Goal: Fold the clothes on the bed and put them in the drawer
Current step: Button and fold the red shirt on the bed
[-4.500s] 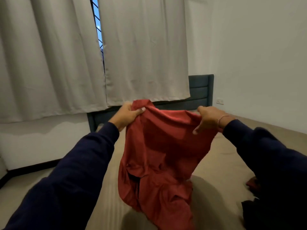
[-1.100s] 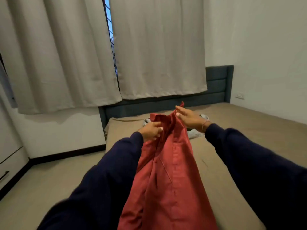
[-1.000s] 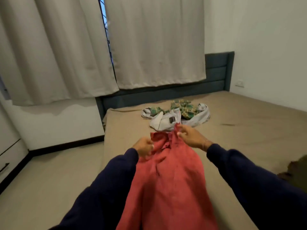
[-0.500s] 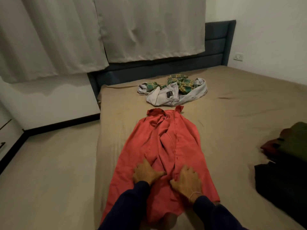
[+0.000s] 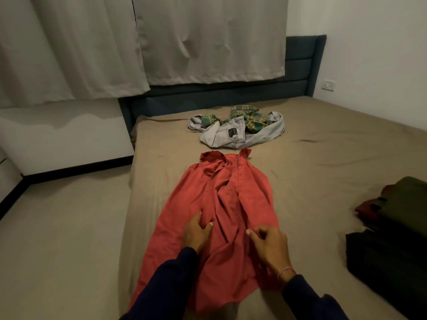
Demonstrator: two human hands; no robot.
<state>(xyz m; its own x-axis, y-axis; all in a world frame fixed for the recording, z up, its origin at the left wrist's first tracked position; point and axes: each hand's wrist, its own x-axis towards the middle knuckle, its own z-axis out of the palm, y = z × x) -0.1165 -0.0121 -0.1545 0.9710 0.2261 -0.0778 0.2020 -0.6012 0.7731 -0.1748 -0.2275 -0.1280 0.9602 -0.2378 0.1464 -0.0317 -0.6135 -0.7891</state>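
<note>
A red shirt point(image 5: 215, 204) lies lengthwise on the tan bed point(image 5: 323, 162), collar toward the headboard, its middle still wrinkled. My left hand point(image 5: 196, 234) sits on the shirt's lower left part and pinches a fold of cloth between thumb and fingers. My right hand point(image 5: 269, 247) is on the lower right part, fingers curled, thumb tip at the shirt's front edge. A heap of grey and green-plaid clothes point(image 5: 238, 129) lies beyond the collar. No drawer is in view.
A stack of folded dark clothes point(image 5: 392, 227) sits at the bed's right edge. The dark blue headboard point(image 5: 298, 65) and pale curtains point(image 5: 138, 42) stand behind. Beige floor point(image 5: 62, 239) runs along the bed's left side.
The shirt went from held up in the air to laid flat on the bed. Both hands slid down to its lower part; the left now pinches a fold and the right's fingers have curled.
</note>
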